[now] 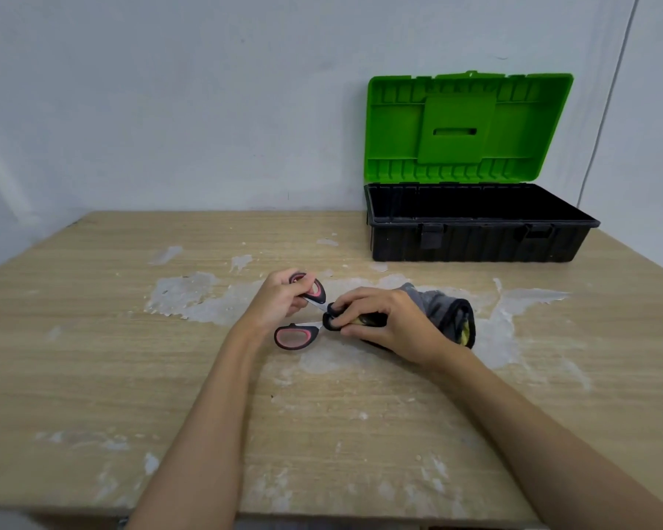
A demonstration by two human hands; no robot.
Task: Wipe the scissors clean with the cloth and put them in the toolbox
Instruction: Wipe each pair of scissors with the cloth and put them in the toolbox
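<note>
At the near edge of the bench [92, 376], a worn wooden top blotched with pale dried patches, two bare forearms reach in toward its middle. There the left hand [280, 300] curls its fingers round the upper handle loop of the black-and-pink scissors [303, 319], while the lower loop hangs free just below it, so the scissors are spread open. The right hand [383, 323] closes round the grey cloth [444, 311], which shows a yellow patch in its folds, and pinches it against the scissors at the pivot; the blades themselves are hidden under the cloth and fingers, so I cannot tell how much of them is covered. The wiping looks to be in hand and not finished. The main risk, as I judge it, lies in those open blades: if the left hand squeezes the loops together while the right fingers sit between or along the edges, the cloth may be cut or a finger nicked. A loose hold on only one loop could also let the scissors twist or drop onto the bench. Well apart, at the far right corner against the wall, the toolbox [475, 239] stands with its green lid [467, 124] raised and its black tub apparently empty; carrying the scissors there still spread open would make them awkward to lay in.
</note>
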